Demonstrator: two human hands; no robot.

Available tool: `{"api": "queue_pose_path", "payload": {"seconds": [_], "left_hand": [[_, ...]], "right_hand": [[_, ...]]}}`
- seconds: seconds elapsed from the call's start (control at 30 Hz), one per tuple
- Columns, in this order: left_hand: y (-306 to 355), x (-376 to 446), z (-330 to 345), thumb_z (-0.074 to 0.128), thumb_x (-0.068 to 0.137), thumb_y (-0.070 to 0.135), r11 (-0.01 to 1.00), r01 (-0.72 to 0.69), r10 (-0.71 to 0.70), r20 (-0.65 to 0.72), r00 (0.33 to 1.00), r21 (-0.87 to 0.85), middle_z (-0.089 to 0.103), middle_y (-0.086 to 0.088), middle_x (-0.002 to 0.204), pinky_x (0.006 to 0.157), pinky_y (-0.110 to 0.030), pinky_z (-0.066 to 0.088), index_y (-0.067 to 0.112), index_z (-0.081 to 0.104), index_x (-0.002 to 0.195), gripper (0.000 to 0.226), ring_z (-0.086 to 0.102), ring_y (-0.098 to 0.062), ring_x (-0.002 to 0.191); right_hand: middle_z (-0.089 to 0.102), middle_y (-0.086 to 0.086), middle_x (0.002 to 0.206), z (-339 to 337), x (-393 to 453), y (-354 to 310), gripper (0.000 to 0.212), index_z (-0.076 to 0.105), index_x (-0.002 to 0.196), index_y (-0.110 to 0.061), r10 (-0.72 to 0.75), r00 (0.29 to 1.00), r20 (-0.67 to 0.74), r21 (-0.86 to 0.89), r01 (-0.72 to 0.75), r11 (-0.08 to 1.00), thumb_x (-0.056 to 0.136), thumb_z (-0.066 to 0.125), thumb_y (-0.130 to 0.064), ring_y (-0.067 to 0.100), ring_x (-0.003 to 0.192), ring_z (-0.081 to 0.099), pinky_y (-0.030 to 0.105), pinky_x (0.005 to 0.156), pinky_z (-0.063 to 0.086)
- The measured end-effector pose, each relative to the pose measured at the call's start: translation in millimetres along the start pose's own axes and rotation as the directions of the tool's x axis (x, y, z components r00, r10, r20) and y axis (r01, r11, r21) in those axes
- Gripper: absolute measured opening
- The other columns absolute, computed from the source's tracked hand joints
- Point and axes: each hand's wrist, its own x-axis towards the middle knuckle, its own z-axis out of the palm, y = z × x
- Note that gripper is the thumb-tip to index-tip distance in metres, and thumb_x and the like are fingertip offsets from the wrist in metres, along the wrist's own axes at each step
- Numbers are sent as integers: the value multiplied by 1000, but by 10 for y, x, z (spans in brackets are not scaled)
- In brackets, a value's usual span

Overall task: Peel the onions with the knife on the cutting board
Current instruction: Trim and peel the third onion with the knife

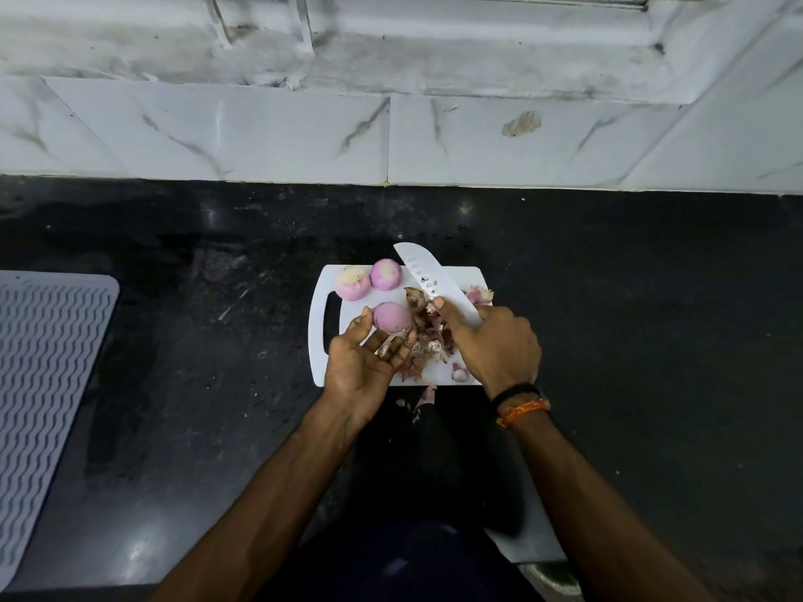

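The left hand [363,362] is cupping a peeled pink onion [392,317] with fingers curled round it, low over the white cutting board [319,336]. The right hand [495,345] is gripping the knife [428,278], fingers wrapped on the handle, blade lying over papery skins [428,341]. Two more peeled onions [368,282] are sitting at the board's far edge. The dark counter [630,319] is meeting white marbled tiles [260,132].

A dark, glossy table [174,341] fills the view, flecked with specks and glints of light. At 12 o'clock rises a white marble-veined wall [260,132], stained grey. At 9 o'clock lies a ribbed grey mat [48,362].
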Motion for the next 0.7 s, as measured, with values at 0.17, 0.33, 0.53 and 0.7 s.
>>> {"api": "queue_pose_path", "payload": {"seconds": [0.17,0.33,0.53,0.7], "left_hand": [[-19,25,-25,59,97,24,1000,-13,13,-1,1000,13,72,-16,100,94,-44,55,4,67,113,27,69,-29,87],[-1,22,-36,59,98,26,1000,-5,5,-17,1000,-2,71,-18,104,89,-42,58,-1,66,118,34,71,-29,86],[-30,48,-60,55,98,23,1000,-6,6,-15,1000,-5,69,-20,114,94,-44,55,5,64,122,31,67,-35,100],[-30,46,-56,56,98,25,1000,8,-8,-26,1000,5,68,-20,117,97,-45,54,6,65,121,31,65,-35,106]], "right_hand": [[68,8,93,-61,-3,-65,87,69,96,-20,35,999,8,-94,-34,995,68,39,-97,29,86,65,37,73,49],[71,4,93,-64,-36,-42,74,70,105,-23,-16,999,40,-121,21,992,65,64,-85,27,86,68,30,68,47],[69,-6,85,-39,-9,43,44,64,102,-25,-93,972,215,150,61,987,68,81,-47,15,77,68,34,69,58],[71,-2,91,-104,12,85,33,70,104,-19,-138,961,239,280,68,958,73,79,-19,5,75,67,12,53,46]]}}
